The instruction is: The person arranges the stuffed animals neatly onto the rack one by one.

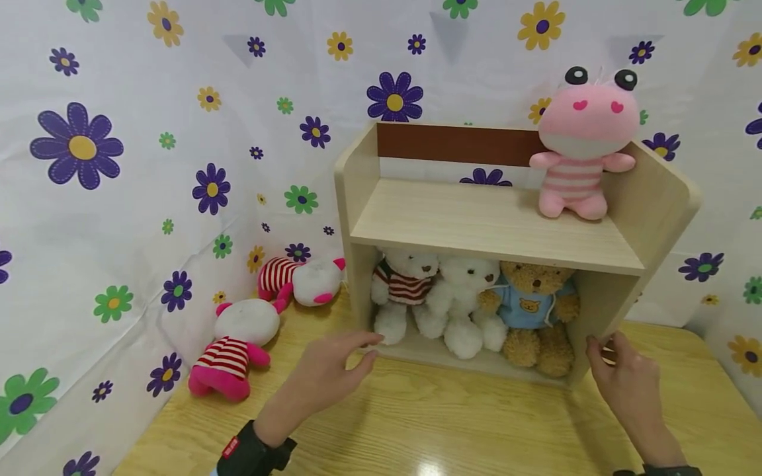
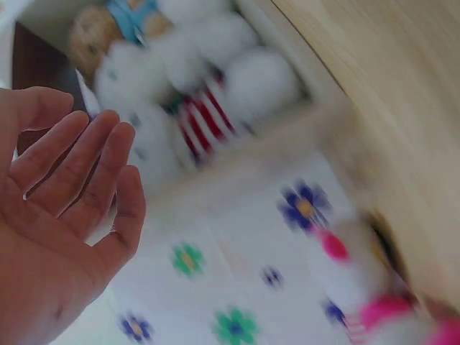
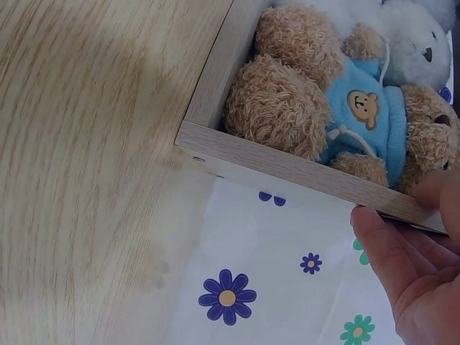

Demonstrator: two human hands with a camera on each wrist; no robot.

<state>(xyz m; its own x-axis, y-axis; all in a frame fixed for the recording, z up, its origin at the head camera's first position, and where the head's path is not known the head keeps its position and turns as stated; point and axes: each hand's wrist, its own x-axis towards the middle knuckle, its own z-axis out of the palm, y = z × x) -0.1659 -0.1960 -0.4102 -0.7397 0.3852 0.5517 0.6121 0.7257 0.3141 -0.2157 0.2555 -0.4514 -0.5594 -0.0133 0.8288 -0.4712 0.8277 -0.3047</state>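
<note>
A pale wooden bookshelf (image 1: 500, 225) stands on the table, its lower compartment holding three teddy bears. They are a white bear in a striped sweater (image 1: 411, 287), a plain white bear (image 1: 467, 304) and a brown bear in a blue hoodie (image 1: 532, 311). My right hand (image 1: 631, 390) grips the edge of the right side panel (image 3: 287, 169) between thumb and fingers. Near the shelf's lower left front corner is my left hand (image 1: 333, 370), fingers loosely bent and nothing in it. In the left wrist view its palm (image 2: 57, 251) shows, apart from the shelf.
A pink frog-like plush (image 1: 574, 145) sits on the upper shelf at the right. Two pink-and-white striped plush toys (image 1: 247, 320) lie left of the bookshelf by the wall. A flower-patterned cloth (image 1: 178, 132) hangs behind the wooden table (image 1: 440, 423).
</note>
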